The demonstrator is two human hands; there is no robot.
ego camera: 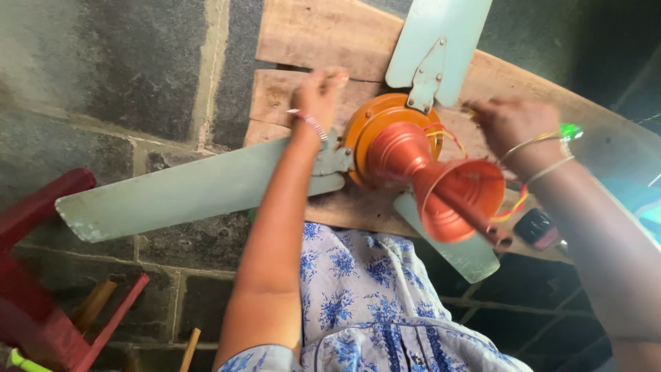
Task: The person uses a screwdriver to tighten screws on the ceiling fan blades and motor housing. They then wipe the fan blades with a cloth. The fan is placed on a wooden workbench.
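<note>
Blue-flowered white garment lowest and nearest, between both forearms. Just above it, copper-coloured canopy cup flaring toward the lens on its down rod, narrowing back into a ribbed copper cover seated on the orange motor housing of a ceiling fan. Fan lying on a worn wooden board, that board resting on a dark stone floor.

Left hand beyond the housing's left side, fingers curled down near the metal bracket of the long pale green blade running out leftward; beaded bracelet at the wrist. Closed on something or merely pressing: cannot tell, fingertips blurred.

Right hand on the housing's right side, thin bangles at the wrist, fingers bent around a tool with a translucent green handle sticking out past the wrist; hand closed on it. Red and yellow wires looping between this hand and the housing, more wire trailing below the wrist.

Second blade pointing away beyond both hands, third blade passing under the canopy cup toward the garment. Small dark phone-like object on the board under the right forearm. Red wooden frame well off to the left of the left hand, with wooden sticks beside it.
</note>
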